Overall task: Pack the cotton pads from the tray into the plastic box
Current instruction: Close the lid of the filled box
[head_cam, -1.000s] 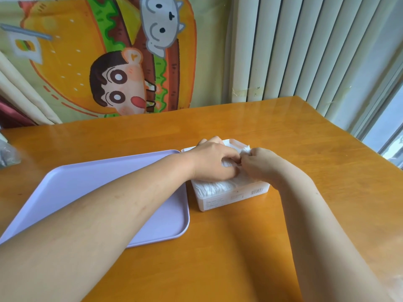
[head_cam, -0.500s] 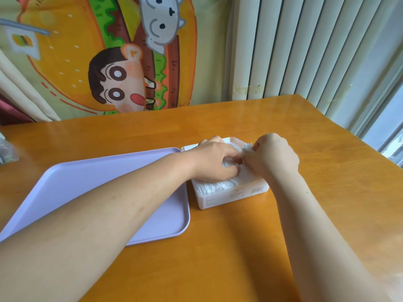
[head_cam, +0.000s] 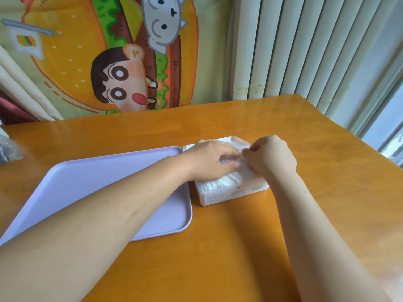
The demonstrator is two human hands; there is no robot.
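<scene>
Cotton pads stood packed on edge in a row inside the plastic box, which sat on the wooden table just beside the right edge of the tray. The tray was lilac and lay flat with its long side running toward the left. The box's lid lay open behind the box, on its far side.

Both hands met over the box. The left hand reached across the tray's far right corner and lay palm down on the pads, its fingers nearly flat and pressing on the top of the row. The right hand came in from the right with its fingers curled, and its thumb and fingertips pinched the pads at the right side of the row, close against the left fingertips. That meeting point was blurred, so how many pads it held could not be told.

A crumpled clear bag lay at the table's left edge. Behind the table hung a cartoon burger cloth and pale vertical blinds.
</scene>
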